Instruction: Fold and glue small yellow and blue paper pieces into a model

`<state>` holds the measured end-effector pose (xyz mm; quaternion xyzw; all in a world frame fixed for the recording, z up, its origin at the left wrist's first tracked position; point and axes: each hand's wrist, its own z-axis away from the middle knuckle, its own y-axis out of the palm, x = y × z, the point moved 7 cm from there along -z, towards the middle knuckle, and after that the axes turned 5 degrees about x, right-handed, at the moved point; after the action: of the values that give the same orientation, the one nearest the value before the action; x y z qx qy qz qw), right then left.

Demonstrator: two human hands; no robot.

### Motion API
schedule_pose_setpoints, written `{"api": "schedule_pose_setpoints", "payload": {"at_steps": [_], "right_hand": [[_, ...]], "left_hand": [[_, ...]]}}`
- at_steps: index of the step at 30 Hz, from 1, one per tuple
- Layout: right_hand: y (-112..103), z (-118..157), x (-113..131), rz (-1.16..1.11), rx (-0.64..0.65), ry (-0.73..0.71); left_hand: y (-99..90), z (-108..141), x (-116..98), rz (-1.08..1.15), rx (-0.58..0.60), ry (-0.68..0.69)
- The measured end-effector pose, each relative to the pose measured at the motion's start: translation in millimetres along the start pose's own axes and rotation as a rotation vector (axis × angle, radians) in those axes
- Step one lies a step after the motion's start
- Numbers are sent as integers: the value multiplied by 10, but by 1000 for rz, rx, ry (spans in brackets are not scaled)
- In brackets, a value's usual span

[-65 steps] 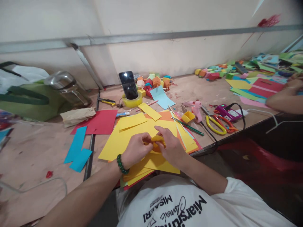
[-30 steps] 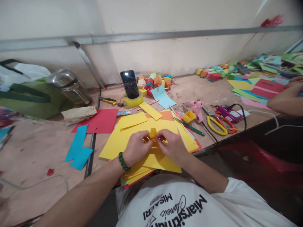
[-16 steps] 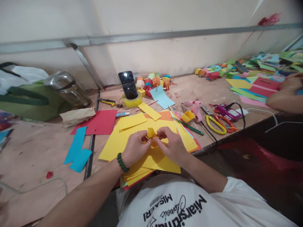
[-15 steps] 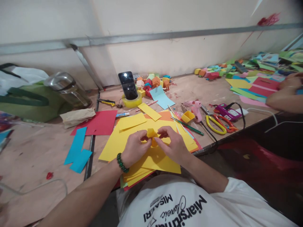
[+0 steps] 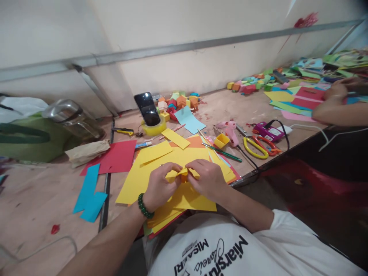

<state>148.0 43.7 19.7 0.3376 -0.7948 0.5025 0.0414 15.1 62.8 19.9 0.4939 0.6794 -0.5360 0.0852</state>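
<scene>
A small folded yellow paper piece (image 5: 184, 175) is held between both hands over a stack of yellow sheets (image 5: 129, 186). My left hand (image 5: 162, 183), with a green bead bracelet at its wrist, pinches the left side of the piece. On the right side, the fingertips of my right hand (image 5: 207, 178) grip it too. A yellow strip (image 5: 176, 138) lies just beyond the hands. Right of the stack sit a small open yellow paper box (image 5: 221, 141) and a green pencil (image 5: 225, 152).
A pink glue gun (image 5: 230, 130), yellow-handled scissors (image 5: 255, 148) and a purple power strip (image 5: 268, 132) are on the right. Behind stand a phone (image 5: 147, 108) on a tape roll and a pile of paper cubes (image 5: 181, 102). A co-worker's arm (image 5: 335, 109) rests at far right.
The view has shifted slightly to the right. Both hands have changed their finger positions on the yellow piece, whose top flap now looks flatter.
</scene>
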Motion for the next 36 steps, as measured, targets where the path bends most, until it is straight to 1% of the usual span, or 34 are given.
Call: {"api": "schedule_pose_setpoints", "payload": {"at_steps": [3, 8, 10, 14, 16, 18, 22, 27, 30, 32, 34, 36], "right_hand": [[-24, -16, -10, -58, -33, -23], [-71, -41, -27, -284, -78, -62], [-49, -58, -38, -311, -39, -52], [75, -79, -82, -254, 129, -23], [125, -78, -103, -236, 199, -34], [146, -77, -114, -241, 239, -52], [131, -86, -106, -328, 255, -55], [105, -90, -150, -549, 179, 80], [106, -95, -167, -665, 181, 116], [93, -113, -152, -730, 210, 94], [91, -136, -127, -798, 270, 74], [115, -153, -132, -843, 333, 112]], "left_hand": [[27, 8, 55, -9, 22, -35], [29, 3, 59, -6, 50, -49], [31, -4, 51, -8, 77, -68], [56, -18, 41, 33, 147, -114], [70, -26, 48, 57, 168, -143], [86, -32, 68, 95, 186, -184], [112, -41, 99, 187, 211, -245], [131, -36, 135, 251, 235, -295], [160, -23, 161, 325, 268, -338], [163, -19, 150, 299, 279, -334], [148, -17, 116, 203, 265, -303], [133, -11, 70, 83, 243, -258]]}}
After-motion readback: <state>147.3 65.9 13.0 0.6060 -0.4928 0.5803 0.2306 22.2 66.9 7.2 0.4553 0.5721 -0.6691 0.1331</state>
